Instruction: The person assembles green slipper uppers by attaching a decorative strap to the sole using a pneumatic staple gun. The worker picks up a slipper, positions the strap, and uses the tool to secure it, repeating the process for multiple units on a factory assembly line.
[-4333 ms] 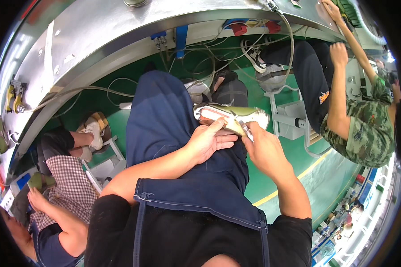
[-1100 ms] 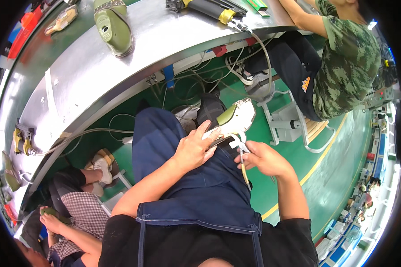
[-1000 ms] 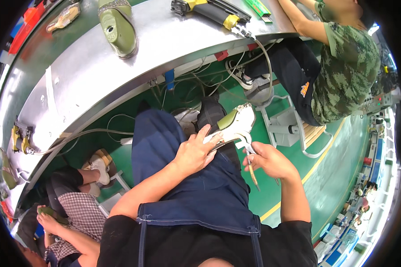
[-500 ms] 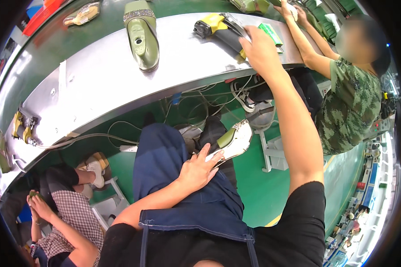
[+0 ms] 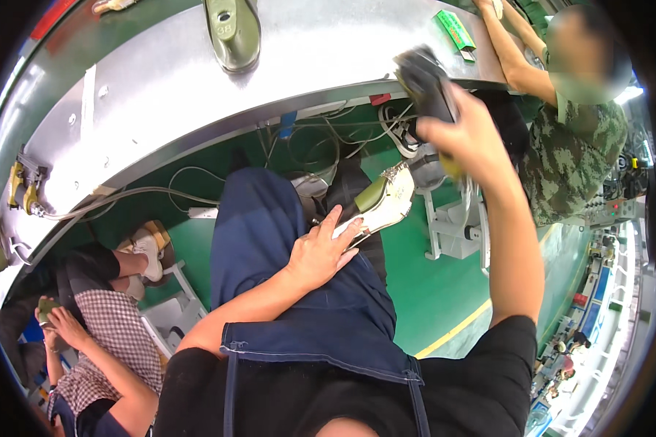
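Observation:
A half-made shoe (image 5: 395, 195) lies across my lap, its pale underside turned up. Green upper and a glittery band show along it. My left hand (image 5: 322, 251) is closed on its near end. Over the bench's front edge, my right hand (image 5: 474, 138) grips a black and yellow staple gun (image 5: 424, 81), blurred by motion. The gun is held in the air, apart from the shoe. On the metal bench (image 5: 153, 84) rests a green shoe form (image 5: 233, 36), partly cut off by the picture's top.
A small green box (image 5: 455, 33) lies on the bench's right part. Far left sits another yellow tool (image 5: 25, 189) with a hose (image 5: 146, 191). Co-workers sit on both sides, one in camouflage (image 5: 576, 138), one in a checked garment (image 5: 124, 324). Cables hang under the bench.
My right hand has lifted the staple gun off the bench and brought it toward me and to the right. My left hand and the shoe stay on my lap. The view has tilted downward slightly.

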`<state>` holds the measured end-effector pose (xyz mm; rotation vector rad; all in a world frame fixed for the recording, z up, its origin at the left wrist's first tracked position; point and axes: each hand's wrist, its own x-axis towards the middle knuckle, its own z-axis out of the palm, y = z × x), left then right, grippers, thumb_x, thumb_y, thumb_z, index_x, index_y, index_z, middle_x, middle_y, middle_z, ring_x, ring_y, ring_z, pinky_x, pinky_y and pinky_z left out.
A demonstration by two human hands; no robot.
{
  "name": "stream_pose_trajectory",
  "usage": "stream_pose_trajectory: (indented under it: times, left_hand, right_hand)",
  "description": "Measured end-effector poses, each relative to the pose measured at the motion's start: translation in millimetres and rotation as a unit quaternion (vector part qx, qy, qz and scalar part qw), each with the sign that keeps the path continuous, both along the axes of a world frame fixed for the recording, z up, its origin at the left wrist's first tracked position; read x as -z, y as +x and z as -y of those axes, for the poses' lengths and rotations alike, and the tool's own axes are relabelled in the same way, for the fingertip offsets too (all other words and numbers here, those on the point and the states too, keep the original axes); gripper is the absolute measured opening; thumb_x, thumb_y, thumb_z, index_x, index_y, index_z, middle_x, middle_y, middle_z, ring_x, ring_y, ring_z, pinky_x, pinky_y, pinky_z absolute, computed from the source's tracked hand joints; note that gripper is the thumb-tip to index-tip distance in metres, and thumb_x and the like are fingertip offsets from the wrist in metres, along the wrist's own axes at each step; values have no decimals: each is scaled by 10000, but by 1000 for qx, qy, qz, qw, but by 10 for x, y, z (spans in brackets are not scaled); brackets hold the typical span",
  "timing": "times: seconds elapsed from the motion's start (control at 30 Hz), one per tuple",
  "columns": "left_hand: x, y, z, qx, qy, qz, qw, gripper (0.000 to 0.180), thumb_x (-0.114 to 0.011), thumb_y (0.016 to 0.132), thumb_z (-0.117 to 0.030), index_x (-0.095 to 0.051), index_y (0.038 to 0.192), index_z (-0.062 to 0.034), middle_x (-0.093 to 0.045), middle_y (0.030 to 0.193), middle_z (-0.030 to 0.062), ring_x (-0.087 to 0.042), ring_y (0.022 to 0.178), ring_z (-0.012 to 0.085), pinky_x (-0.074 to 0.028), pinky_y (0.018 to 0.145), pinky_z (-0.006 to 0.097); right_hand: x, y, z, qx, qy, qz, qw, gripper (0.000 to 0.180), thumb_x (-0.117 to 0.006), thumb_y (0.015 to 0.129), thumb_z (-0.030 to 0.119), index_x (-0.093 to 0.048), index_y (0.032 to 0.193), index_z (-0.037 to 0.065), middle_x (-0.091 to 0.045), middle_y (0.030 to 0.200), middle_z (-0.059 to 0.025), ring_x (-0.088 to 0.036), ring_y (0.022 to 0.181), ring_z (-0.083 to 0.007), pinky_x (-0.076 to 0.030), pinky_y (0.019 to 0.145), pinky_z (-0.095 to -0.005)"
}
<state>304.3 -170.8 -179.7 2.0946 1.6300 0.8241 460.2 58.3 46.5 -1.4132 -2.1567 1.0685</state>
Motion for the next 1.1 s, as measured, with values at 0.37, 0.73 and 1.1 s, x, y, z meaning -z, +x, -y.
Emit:
stream_pose_trajectory:
  times: [0.37, 0.73, 1.1]
  left_hand:
    - [36, -2, -27, -9, 25, 8, 1000, 670, -884, 802, -300, -614, 1398, -151, -539, 1474, 253, -736, 887, 332, -639, 687, 407]
    - [11, 0, -11, -20, 30, 12, 999, 676, -886, 796, -292, -613, 1398, -149, -542, 1472, 259, -743, 892, 334, -641, 704, 405]
    - [21, 33, -8, -33, 37, 20, 999, 746, -909, 756, -269, -587, 1405, -90, -547, 1500, 212, -738, 873, 309, -635, 697, 393]
  right_hand:
    - [582, 540, 1780, 108, -305, 9, 946, 515, -775, 768, 65, -643, 1259, -19, -695, 985, -13, -584, 858, -70, -505, 791, -254]
    - [657, 517, 1834, 90, -254, 66, 961, 491, -775, 751, 70, -649, 1212, -38, -698, 954, -21, -594, 828, -92, -512, 774, -279]
    - [756, 756, 2108, 129, -281, -15, 951, 504, -780, 747, 67, -645, 1222, -34, -708, 963, -28, -613, 872, -87, -530, 827, -288]
